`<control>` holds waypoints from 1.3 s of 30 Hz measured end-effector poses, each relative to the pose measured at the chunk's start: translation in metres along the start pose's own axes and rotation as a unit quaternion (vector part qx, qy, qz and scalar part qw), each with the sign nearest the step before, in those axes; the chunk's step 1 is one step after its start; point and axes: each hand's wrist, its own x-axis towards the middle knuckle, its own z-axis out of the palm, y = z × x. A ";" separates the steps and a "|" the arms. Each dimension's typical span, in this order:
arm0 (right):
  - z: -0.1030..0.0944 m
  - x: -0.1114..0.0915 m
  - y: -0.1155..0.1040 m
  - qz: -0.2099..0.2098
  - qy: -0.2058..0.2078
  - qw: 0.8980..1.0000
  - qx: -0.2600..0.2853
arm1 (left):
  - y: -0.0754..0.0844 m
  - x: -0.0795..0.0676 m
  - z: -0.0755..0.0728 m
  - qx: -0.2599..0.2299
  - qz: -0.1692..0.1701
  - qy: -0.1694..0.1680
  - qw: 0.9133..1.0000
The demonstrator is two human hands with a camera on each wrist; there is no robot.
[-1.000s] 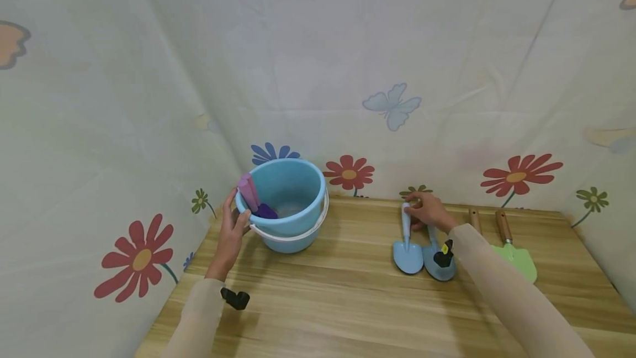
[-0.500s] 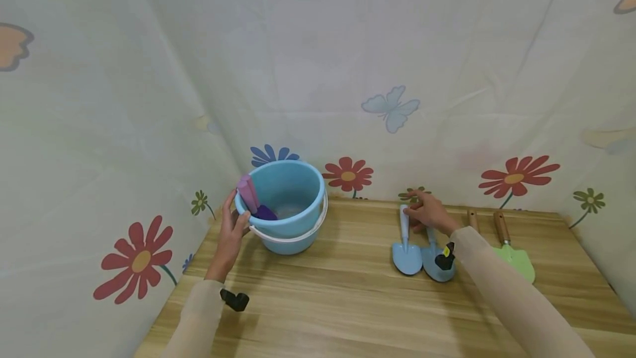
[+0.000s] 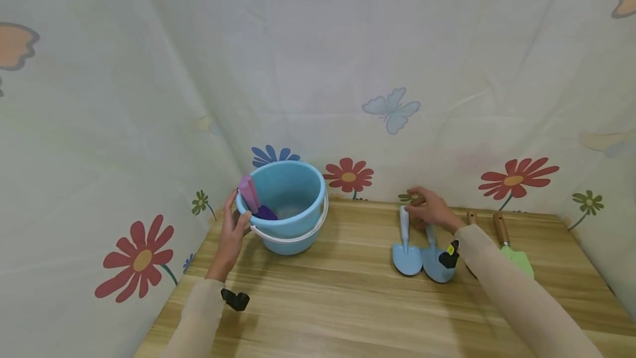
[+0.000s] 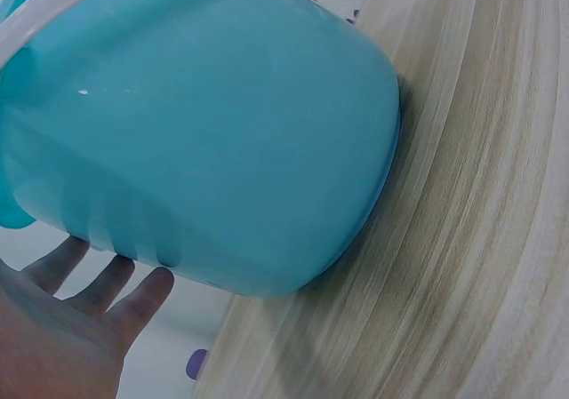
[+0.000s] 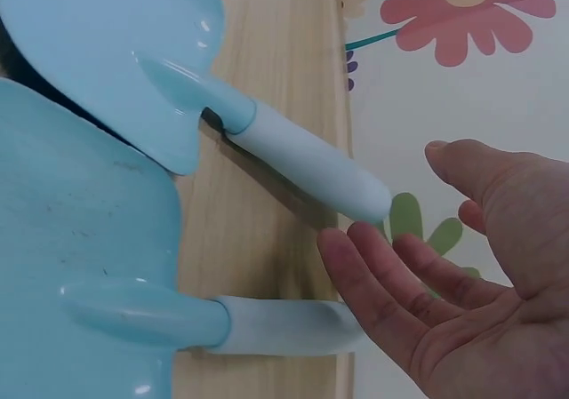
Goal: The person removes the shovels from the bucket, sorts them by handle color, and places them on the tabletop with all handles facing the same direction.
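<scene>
A blue bucket [image 3: 294,243] with a white handle stands on the wooden table. My left hand [image 3: 231,233] touches its left side, and the left wrist view shows straight, spread fingers [image 4: 138,301] against the wall. Two pink-purple handles [image 3: 250,193] lean inside the bucket beside a dark purple blade [image 3: 266,212]. On the right, two blue trowels lie side by side: the left trowel [image 3: 407,259] and the right trowel [image 3: 439,267]. Over their pale handle ends is my right hand [image 3: 433,210], fingers extended and thumb apart. It grips neither; whether fingertips touch a handle, I cannot tell.
Right of the blue trowels lie a green trowel [image 3: 519,260] with a wooden handle and another wooden handle [image 3: 472,218], both partly hidden by my right forearm. A flower-printed cloth [image 3: 318,70] closes off the back and left sides of the table [image 3: 338,303].
My right wrist and forearm have shifted slightly right, while the fingers stay near the trowel handles. My left hand and the bucket hold still.
</scene>
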 end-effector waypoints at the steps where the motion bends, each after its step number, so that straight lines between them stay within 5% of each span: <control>1: -0.001 0.000 -0.002 -0.002 -0.001 1.000 -0.003 | -0.003 0.001 -0.001 -0.001 0.000 0.001 1.000; 9: -0.007 -0.003 -0.010 -0.001 -0.005 1.000 -0.024 | -0.027 0.008 -0.004 0.005 0.007 0.013 1.000; 39: -0.003 0.001 -0.017 -0.015 -0.010 0.999 -0.046 | -0.023 0.007 -0.004 0.006 0.001 0.011 1.000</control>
